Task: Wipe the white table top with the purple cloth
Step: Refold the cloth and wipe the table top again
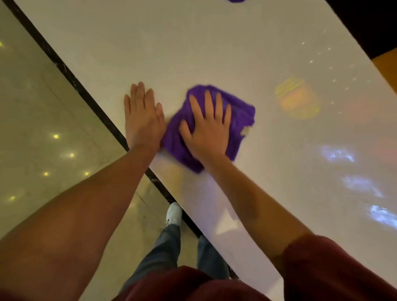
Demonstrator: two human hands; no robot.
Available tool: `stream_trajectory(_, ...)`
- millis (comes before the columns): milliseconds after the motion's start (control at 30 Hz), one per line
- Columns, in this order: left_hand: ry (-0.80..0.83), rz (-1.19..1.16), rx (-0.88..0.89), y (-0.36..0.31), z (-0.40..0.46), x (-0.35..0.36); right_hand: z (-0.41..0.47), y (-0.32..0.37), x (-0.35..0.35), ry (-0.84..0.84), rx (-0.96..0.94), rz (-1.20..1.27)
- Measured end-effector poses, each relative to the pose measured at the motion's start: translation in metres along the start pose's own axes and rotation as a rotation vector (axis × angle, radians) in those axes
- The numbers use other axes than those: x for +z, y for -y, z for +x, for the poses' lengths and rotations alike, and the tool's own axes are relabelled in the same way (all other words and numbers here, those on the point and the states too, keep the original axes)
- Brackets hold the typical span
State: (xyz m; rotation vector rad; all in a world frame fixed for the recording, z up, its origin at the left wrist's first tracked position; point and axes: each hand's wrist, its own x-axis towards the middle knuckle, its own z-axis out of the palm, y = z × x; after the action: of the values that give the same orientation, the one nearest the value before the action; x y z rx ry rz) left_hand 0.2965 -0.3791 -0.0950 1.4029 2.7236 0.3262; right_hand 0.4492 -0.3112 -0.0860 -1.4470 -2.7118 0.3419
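Note:
A purple cloth (240,116) lies bunched on the white table top (193,53), close to the table's near edge. My right hand (209,126) presses flat on the cloth with its fingers spread and straight. My left hand (142,117) rests flat on the bare table just left of the cloth, fingers together and straight, its thumb side touching the cloth's left edge. The cloth looks blurred at its borders.
The table's dark edge (71,75) runs diagonally from top left to bottom centre, with glossy beige floor (43,129) beyond it. Coloured light reflections (297,98) dot the table's right side. Another purple object (236,0) peeks in at the top edge. My shoe (174,213) is below.

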Motion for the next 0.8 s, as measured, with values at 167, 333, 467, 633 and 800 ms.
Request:
stream_trajectory(167,-0.001,-0.024,-0.006,0.003,-0.003,0.003,0.056,0.003,-0.003,0.009,0.022,0.032)
stream_trajectory(333,0.047,0.037,-0.015,-0.001,-0.005,0.001,-0.127,-0.054,-0.003,-0.002,-0.047,0.091)
stream_trajectory(467,0.010,0.055,-0.004,-0.051,-0.018,-0.008,-0.201,-0.120,-0.012,0.070,-0.006,0.061)
stream_trajectory(633,0.043,-0.134,-0.069,-0.183,-0.031,0.017,-0.076,-0.165,-0.033,-0.047,0.010,0.042)
stream_trajectory(800,-0.072,-0.085,-0.297,-0.215,-0.031,0.048,0.101,-0.200,-0.051,-0.013,0.057,0.025)
